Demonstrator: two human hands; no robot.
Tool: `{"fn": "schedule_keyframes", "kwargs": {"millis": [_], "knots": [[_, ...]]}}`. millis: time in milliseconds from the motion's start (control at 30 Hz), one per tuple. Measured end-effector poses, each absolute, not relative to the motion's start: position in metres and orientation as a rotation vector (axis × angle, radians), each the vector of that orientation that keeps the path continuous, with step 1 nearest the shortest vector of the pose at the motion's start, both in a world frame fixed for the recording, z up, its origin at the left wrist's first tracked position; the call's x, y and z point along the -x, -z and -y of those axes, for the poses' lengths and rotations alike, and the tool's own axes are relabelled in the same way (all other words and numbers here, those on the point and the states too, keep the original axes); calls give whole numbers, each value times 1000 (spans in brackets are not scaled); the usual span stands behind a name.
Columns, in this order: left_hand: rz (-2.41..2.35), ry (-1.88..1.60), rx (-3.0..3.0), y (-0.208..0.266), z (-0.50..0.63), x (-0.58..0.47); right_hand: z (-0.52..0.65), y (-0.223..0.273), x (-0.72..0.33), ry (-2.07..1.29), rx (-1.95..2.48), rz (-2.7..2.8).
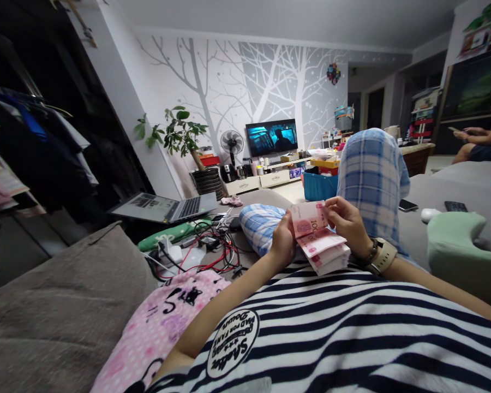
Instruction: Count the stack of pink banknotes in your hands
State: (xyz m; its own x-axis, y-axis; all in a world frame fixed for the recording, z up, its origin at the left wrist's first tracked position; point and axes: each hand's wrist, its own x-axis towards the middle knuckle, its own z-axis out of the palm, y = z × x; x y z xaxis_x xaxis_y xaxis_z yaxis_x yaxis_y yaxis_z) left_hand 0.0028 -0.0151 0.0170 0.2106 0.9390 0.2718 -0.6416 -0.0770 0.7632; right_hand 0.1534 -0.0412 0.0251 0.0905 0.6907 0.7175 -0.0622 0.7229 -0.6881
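Observation:
A stack of pink banknotes (325,252) rests over my striped shirt, held between both hands. My left hand (283,240) grips the stack's left side from below. My right hand (347,218), with a watch on its wrist, pinches the top note (308,217) and lifts it up off the stack. My knees in blue plaid trousers (370,174) rise just behind the hands.
An open laptop (166,207) and a tangle of red and black cables (213,252) lie to my left. A pink cushion (163,322) is by my left arm, a green pillow (458,243) at right. Another person (480,143) sits at far right. A TV (271,137) glows ahead.

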Motion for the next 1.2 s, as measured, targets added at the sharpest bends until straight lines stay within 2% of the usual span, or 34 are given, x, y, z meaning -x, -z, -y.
{"fn": "schedule_keyframes", "kwargs": {"millis": [167,400,467,567,700,967,1200], "knots": [[-338,-1286,-937,-22,18,-3,48,-28,-151,-666,550,1407],[-613,-1290,-867,-30,20,9,48,-40,-175,-766,461,1784],[-644,-1295,-824,-35,19,13,46,-46,-185,-679,442,2001],[-633,-1268,-747,-41,16,18,42,-50,-191,-378,405,2249],[-606,-1226,-695,-45,10,23,35,-47,-179,-147,378,2283],[-508,-1206,-846,-49,5,24,45,-66,-149,-253,356,2231],[-465,-1384,-887,-75,5,44,7,-105,-115,-195,324,2302]]}}
